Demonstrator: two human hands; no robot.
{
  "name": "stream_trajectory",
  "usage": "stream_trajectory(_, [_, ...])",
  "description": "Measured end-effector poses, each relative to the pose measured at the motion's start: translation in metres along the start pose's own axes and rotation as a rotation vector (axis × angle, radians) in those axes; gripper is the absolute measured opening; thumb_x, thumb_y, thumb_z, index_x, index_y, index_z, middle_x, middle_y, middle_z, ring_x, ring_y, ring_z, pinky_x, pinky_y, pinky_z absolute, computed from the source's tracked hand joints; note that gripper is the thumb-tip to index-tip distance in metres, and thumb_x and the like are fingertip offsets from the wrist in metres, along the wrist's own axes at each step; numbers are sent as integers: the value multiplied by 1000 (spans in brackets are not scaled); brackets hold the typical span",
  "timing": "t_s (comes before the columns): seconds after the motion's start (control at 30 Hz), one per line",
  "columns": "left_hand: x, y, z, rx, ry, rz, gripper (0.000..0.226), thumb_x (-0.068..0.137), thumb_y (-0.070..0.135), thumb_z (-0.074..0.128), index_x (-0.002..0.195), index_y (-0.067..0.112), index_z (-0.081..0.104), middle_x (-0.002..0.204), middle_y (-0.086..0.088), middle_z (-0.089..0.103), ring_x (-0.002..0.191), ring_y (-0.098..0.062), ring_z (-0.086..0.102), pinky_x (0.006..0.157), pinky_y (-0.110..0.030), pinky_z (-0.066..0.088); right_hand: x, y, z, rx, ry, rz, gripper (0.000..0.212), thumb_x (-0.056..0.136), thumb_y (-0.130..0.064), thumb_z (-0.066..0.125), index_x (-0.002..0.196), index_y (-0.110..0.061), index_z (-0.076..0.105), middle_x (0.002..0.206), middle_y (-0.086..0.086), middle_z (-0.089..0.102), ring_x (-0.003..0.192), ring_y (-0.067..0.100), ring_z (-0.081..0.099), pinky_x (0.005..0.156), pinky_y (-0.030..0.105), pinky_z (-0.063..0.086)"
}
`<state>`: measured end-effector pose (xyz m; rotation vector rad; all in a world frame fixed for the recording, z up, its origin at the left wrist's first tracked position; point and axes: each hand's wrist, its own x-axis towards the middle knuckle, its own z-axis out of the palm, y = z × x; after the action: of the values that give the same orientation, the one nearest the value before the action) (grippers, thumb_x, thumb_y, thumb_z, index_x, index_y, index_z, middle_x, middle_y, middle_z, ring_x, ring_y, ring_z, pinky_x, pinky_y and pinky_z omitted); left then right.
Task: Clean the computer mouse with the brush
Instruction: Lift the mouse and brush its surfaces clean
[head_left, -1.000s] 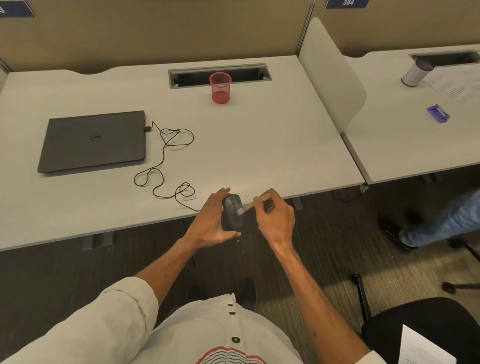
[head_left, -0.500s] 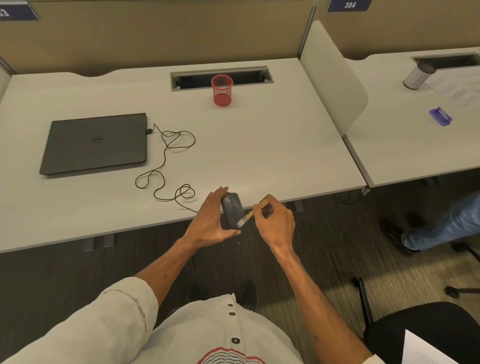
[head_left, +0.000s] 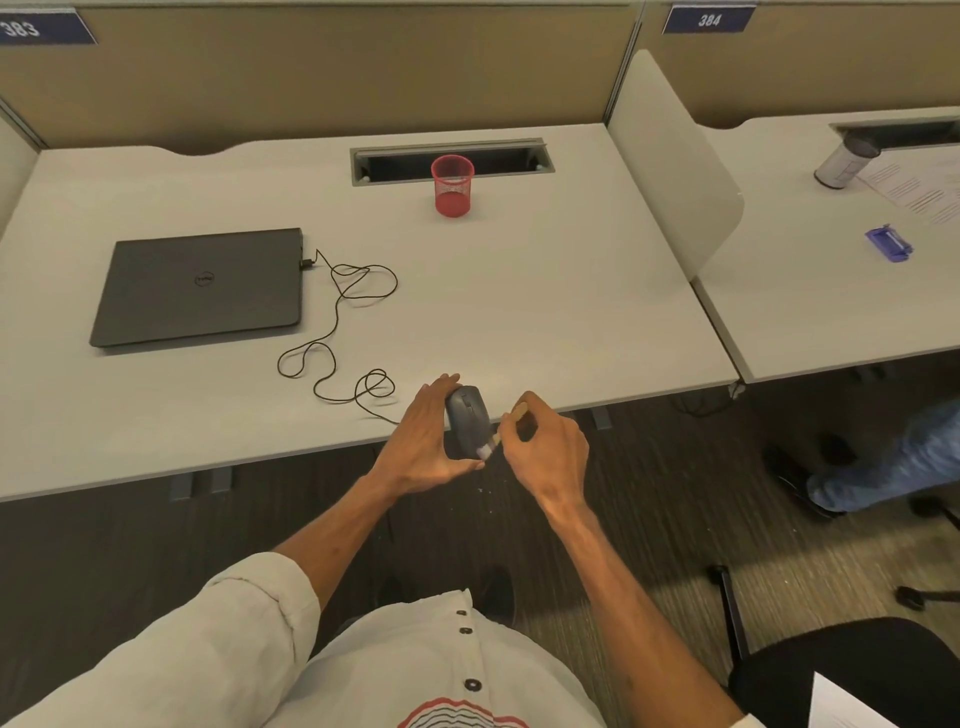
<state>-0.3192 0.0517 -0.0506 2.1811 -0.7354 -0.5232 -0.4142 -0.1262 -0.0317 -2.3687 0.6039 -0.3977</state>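
Note:
My left hand (head_left: 423, 441) grips a dark grey computer mouse (head_left: 466, 418) at the desk's front edge, tilted so its top faces right. A small brush (head_left: 501, 428) with a wooden handle and pale bristles is pinched in my right hand (head_left: 545, 447). Its bristles touch the mouse's lower right side. The mouse's thin black cable (head_left: 337, 332) loops over the white desk (head_left: 519, 291) to a closed grey laptop (head_left: 200, 286) at the left.
A red mesh pen cup (head_left: 452, 184) stands at the back beside the cable slot (head_left: 498, 161). A white divider panel (head_left: 670, 166) borders the desk on the right. On the neighbouring desk lie a purple object (head_left: 888, 243), a canister and papers. Another person's leg (head_left: 883, 467) is at the right.
The brush bristles have slid down the mouse's right side toward its lower end. The left hand has kept the mouse almost still.

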Motion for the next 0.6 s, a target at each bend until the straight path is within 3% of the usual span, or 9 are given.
stream_trajectory(0.17, [2,-1,0,26,-22,5,127,69,62,87,166,12,21,177,-4,23,163,-25,28,137,-48,21,3,-8,-2,120,43,-19,13,103,-43,72,100,-34,63,82,-25,66,58,1,63,63,19,57])
stream_trajectory(0.27, [3,-1,0,21,-32,6,126,70,61,88,166,13,22,177,-4,23,165,-25,26,138,-49,20,8,-21,1,193,45,-26,9,104,-43,72,106,-38,65,87,-30,64,71,-1,68,61,10,52])
stream_trajectory(0.4, [3,-1,-2,18,-25,-6,127,71,62,87,167,12,20,178,-4,21,166,-25,23,139,-45,14,9,-20,5,95,-16,-60,8,105,-40,71,106,-37,63,90,-28,64,57,-8,58,63,6,46])
stream_trajectory(0.53, [3,-2,-5,10,10,-2,126,72,59,89,166,11,22,176,-6,24,164,-26,28,137,-51,21,7,-9,-1,18,-75,-163,10,103,-41,72,103,-32,68,92,-17,77,60,-5,57,69,11,49])
stream_trajectory(0.6, [3,-2,-6,3,22,-8,125,71,59,89,166,13,22,175,-6,26,162,-26,31,136,-49,25,8,-4,-4,-42,-149,-241,11,102,-43,71,99,-33,68,81,-21,71,59,-5,54,68,15,52])
